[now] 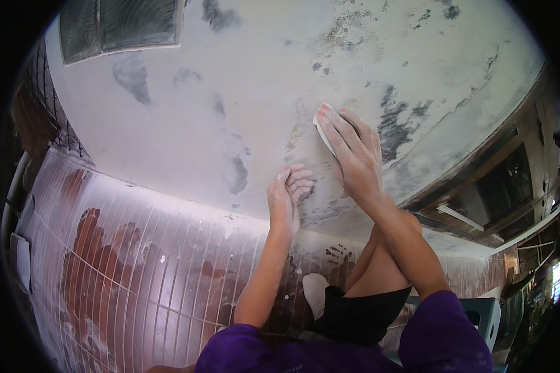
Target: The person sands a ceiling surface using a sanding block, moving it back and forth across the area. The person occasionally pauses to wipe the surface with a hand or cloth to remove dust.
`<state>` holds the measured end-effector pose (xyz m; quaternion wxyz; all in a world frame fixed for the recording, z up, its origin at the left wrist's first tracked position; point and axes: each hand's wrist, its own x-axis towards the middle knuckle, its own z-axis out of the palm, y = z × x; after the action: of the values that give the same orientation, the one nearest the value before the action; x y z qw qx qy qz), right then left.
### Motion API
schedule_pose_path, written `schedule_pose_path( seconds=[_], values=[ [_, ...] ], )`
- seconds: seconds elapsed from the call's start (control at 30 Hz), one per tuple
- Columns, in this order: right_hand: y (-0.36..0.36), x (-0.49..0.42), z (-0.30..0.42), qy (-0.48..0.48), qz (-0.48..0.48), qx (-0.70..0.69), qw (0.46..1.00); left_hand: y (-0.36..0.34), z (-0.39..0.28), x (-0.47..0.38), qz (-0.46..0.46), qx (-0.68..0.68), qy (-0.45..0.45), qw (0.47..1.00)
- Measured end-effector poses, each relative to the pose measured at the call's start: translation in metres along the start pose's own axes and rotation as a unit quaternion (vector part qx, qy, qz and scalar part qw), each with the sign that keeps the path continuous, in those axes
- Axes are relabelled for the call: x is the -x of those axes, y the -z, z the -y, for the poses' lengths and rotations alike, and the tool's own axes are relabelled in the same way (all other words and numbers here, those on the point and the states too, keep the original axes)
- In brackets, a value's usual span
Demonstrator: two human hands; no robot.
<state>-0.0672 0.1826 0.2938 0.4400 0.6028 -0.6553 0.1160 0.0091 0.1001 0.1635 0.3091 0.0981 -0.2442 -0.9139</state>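
Note:
My right hand [354, 154] presses flat over a white pad [325, 133] against the pale plastered wall [261, 116]. Dust coats the fingers, and most of the pad is hidden under them, so its exact kind cannot be told. Lower and to the left, my left hand [289, 196] is half curled beside the wall, dusty, with nothing seen in it. Dark grey patches [394, 123] mark the wall right of my right hand, and a long crack [466, 100] runs beyond them.
A framed glass window [137, 23] is set in the wall at upper left. Dust-covered reddish slatted flooring [168, 279] lies below, with a handprint [339, 254] in the dust. A dark wooden door frame [508, 177] stands at right. Part of a plastic chair [487, 317] shows beside me.

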Motion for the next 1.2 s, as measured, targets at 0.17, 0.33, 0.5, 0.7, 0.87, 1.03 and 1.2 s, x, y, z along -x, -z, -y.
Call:
schedule_pose_path(
  seconds=[0.17,0.33,0.5,0.7,0.87,1.03,1.2],
  values=[
    [-0.019,-0.002,-0.011,0.041,-0.004,0.034,0.999,0.005,0.003,-0.002,-0.019,0.021,0.005,1.000],
    [-0.020,0.005,-0.013,0.044,0.007,0.044,0.998,0.009,0.005,-0.003,-0.028,0.040,-0.001,0.999],
    [-0.021,-0.001,-0.016,0.037,0.021,0.039,0.998,0.011,0.003,-0.006,-0.042,0.049,-0.002,0.998],
    [-0.015,0.001,-0.012,0.037,-0.036,0.047,0.998,0.020,-0.001,-0.010,-0.070,0.055,-0.015,0.996],
    [-0.016,-0.002,-0.009,0.011,0.012,0.067,0.998,0.024,0.002,-0.012,-0.072,0.055,-0.008,0.996],
    [-0.014,-0.001,-0.005,0.002,0.003,0.079,0.997,0.022,0.006,-0.010,-0.071,0.056,0.005,0.996],
    [-0.018,-0.006,-0.005,-0.024,0.026,0.067,0.997,0.020,0.005,-0.010,-0.073,0.056,0.015,0.996]
  ],
)
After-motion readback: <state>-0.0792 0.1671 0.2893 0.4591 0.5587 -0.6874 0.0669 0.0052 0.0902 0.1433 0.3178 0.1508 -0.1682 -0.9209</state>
